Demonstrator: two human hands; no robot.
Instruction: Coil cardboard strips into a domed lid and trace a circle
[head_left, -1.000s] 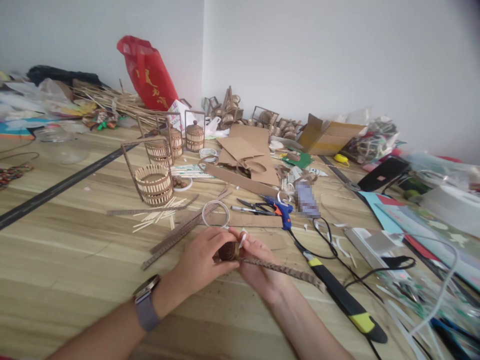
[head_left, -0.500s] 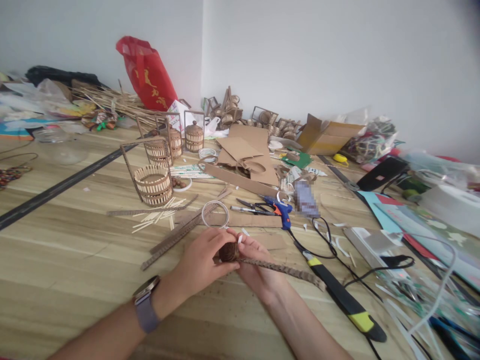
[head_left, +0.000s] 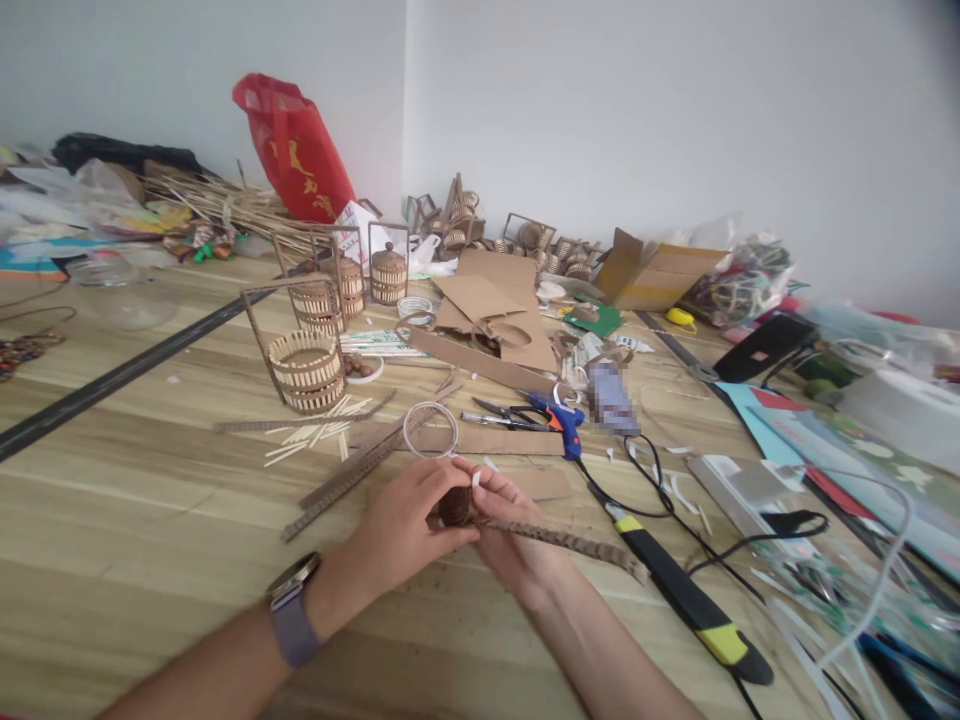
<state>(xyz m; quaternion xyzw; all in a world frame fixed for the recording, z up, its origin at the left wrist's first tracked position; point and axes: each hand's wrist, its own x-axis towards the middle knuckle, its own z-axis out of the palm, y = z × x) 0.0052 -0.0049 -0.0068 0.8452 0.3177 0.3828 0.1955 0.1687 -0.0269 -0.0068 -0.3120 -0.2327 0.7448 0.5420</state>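
Note:
Both hands meet low in the middle of the wooden table [head_left: 150, 520]. My left hand [head_left: 405, 525], with a watch on the wrist, is closed around a small brown roll of corrugated cardboard [head_left: 455, 506]. My right hand [head_left: 510, 535] pinches the same roll from the right, and a small white strip [head_left: 475, 480] sticks up between its fingers. A long corrugated cardboard strip [head_left: 570, 542] runs from the roll out to the right across the table.
Just beyond the hands lie a white ring [head_left: 430, 428], loose cardboard strips [head_left: 352, 470], scissors [head_left: 502, 415] and a blue glue gun [head_left: 564, 424]. A black and yellow tool [head_left: 690, 605] lies to the right. Small slatted baskets [head_left: 306, 370], cardboard sheets [head_left: 491, 310] and clutter fill the back.
The hands stay in place on the roll. The white strip at my right fingers has shifted slightly left and lower. Nothing else has moved.

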